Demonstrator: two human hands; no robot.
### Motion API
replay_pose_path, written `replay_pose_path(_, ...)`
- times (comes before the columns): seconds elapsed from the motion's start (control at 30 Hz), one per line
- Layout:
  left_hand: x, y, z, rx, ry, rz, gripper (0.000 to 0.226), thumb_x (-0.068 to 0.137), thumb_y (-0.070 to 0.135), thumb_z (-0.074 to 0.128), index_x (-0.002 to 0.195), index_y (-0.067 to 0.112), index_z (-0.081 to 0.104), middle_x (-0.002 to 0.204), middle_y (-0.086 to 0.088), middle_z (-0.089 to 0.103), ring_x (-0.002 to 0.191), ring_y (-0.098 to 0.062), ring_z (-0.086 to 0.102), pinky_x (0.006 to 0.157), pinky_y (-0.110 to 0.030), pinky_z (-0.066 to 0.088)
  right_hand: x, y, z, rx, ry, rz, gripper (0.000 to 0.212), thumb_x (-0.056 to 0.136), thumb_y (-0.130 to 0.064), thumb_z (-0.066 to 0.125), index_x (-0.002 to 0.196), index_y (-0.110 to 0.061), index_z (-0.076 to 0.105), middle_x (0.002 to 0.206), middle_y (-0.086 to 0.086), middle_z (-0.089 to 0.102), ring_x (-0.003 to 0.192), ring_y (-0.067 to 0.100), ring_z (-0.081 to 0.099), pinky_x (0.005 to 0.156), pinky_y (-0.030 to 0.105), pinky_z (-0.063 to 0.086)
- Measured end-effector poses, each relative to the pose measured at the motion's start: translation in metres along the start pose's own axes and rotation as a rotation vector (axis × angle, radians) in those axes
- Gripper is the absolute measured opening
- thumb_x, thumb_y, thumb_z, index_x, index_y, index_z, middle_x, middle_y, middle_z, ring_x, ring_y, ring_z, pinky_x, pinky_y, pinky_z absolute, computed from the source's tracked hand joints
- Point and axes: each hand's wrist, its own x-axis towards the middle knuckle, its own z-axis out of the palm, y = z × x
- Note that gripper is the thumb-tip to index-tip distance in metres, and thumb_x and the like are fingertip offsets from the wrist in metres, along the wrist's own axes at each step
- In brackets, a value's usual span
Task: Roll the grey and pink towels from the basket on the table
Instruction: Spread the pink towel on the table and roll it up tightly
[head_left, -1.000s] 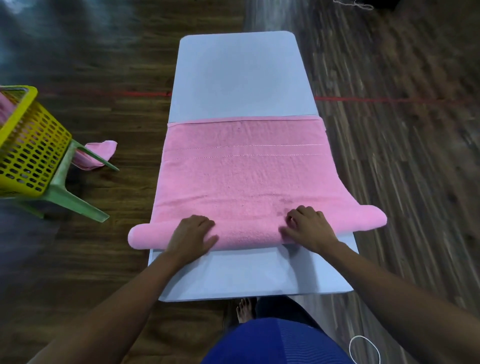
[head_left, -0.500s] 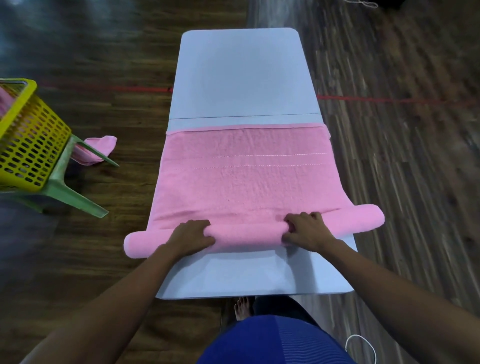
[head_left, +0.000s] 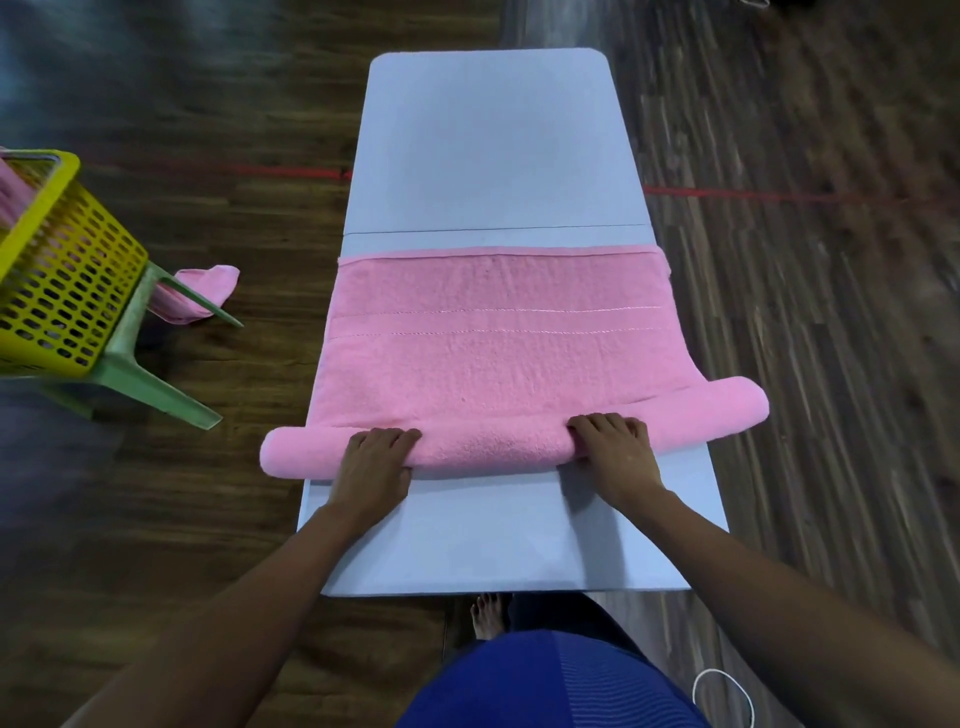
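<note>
pink towel (head_left: 493, 374) half-rolled on table (head_left: 493, 145); yellow basket (head_left: 67, 275) on green stool (head_left: 156, 387) left.

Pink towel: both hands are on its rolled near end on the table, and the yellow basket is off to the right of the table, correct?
Not quite. The head view shows the yellow basket off to the left of the table, not the right. The rest holds: the left hand and right hand both grip the rolled near end of the pink towel.
</note>
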Motion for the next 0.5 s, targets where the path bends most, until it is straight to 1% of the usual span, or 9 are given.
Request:
replay_pose_path(0.07, 0.003, 0.000, -0.007, -0.016, 0.003, 0.033, 0.040, 0.073, 0.029, 0.062, 0.110, 0.014, 0.068, 0.094, -0.008, 0.071, 0.083, -0.029, 0.064, 0.079, -0.043, 0.050, 0.001, -0.001, -0.005, -0.019, -0.050, 0.007, 0.038, 0.084, -0.037, 0.059, 0.120, -0.025, 0.053, 0.114, -0.005, 0.061, 0.111, 0.022, 0.051, 0.095, 0.037, 0.027)
replay_pose_path(0.17, 0.007, 0.001, -0.013, -0.072, -0.096, 0.036, 0.054, 0.073, 0.045, 0.035, 0.105, 0.020, 0.070, 0.088, -0.001, 0.070, 0.081, -0.025, 0.062, 0.076, -0.036, 0.042, -0.001, -0.002, -0.011, -0.010, -0.189, 0.049, 0.038, 0.077, -0.047, 0.046, 0.105, -0.023, 0.055, 0.098, -0.005, 0.062, 0.099, 0.021, 0.051, 0.089, 0.038, 0.029)
replay_pose_path(0.23, 0.009, -0.001, -0.013, -0.111, -0.125, 0.012, 0.054, 0.073, 0.046, 0.033, 0.105, 0.021, 0.069, 0.092, 0.000, 0.071, 0.084, -0.024, 0.061, 0.078, -0.036, 0.038, -0.002, -0.003, -0.013, 0.058, -0.245, 0.106, 0.037, 0.070, -0.046, 0.037, 0.093, -0.023, 0.054, 0.085, -0.003, 0.059, 0.090, 0.022, 0.052, 0.086, 0.038, 0.030)
replay_pose_path(0.27, 0.010, -0.002, -0.010, -0.096, -0.090, 0.000, 0.049, 0.076, 0.043, 0.039, 0.108, 0.020, 0.068, 0.097, -0.001, 0.070, 0.087, -0.025, 0.061, 0.080, -0.038, 0.039, -0.003, -0.003, -0.012, 0.075, -0.242, 0.133, 0.035, 0.071, -0.045, 0.037, 0.092, -0.023, 0.053, 0.082, -0.003, 0.058, 0.089, 0.023, 0.053, 0.085, 0.038, 0.029)
replay_pose_path(0.3, 0.012, -0.002, -0.007, -0.070, -0.023, -0.024, 0.041, 0.078, 0.037, 0.049, 0.109, 0.017, 0.068, 0.101, -0.004, 0.069, 0.090, -0.026, 0.061, 0.082, -0.040, 0.041, -0.003, -0.002, -0.009, 0.066, -0.201, 0.155, 0.031, 0.075, -0.044, 0.041, 0.094, -0.022, 0.054, 0.085, -0.002, 0.057, 0.090, 0.023, 0.053, 0.084, 0.039, 0.029)
replay_pose_path(0.33, 0.012, -0.001, -0.005, -0.054, 0.061, -0.065, 0.034, 0.080, 0.030, 0.057, 0.109, 0.014, 0.067, 0.103, -0.007, 0.068, 0.092, -0.028, 0.060, 0.082, -0.042, 0.042, -0.003, -0.001, -0.005, 0.035, -0.110, 0.167, 0.026, 0.080, -0.040, 0.048, 0.098, -0.022, 0.055, 0.090, -0.001, 0.057, 0.092, 0.024, 0.053, 0.083, 0.039, 0.029)
replay_pose_path(0.4, 0.011, 0.004, -0.002, -0.067, 0.201, -0.128, 0.027, 0.086, 0.028, 0.056, 0.104, 0.011, 0.067, 0.101, -0.009, 0.068, 0.090, -0.030, 0.059, 0.080, -0.042, 0.044, -0.005, -0.001, 0.004, -0.016, 0.101, 0.169, 0.018, 0.085, -0.028, 0.060, 0.099, -0.017, 0.061, 0.097, 0.003, 0.058, 0.090, 0.029, 0.054, 0.079, 0.040, 0.034)
replay_pose_path(0.47, 0.006, 0.006, 0.000, -0.096, 0.195, -0.065, 0.033, 0.090, 0.037, 0.052, 0.104, 0.011, 0.067, 0.101, -0.007, 0.068, 0.092, -0.027, 0.060, 0.082, -0.042, 0.045, -0.009, -0.003, 0.009, 0.016, 0.228, 0.106, 0.011, 0.087, -0.024, 0.064, 0.093, -0.015, 0.064, 0.095, 0.005, 0.060, 0.086, 0.030, 0.056, 0.075, 0.039, 0.037)
replay_pose_path(0.5, 0.002, 0.006, 0.003, -0.092, 0.157, -0.008, 0.037, 0.088, 0.040, 0.058, 0.109, 0.011, 0.066, 0.105, -0.007, 0.067, 0.096, -0.026, 0.060, 0.086, -0.042, 0.046, -0.012, -0.003, 0.011, 0.035, 0.234, 0.069, 0.012, 0.088, -0.027, 0.064, 0.093, -0.016, 0.064, 0.095, 0.003, 0.060, 0.086, 0.028, 0.057, 0.076, 0.039, 0.038)
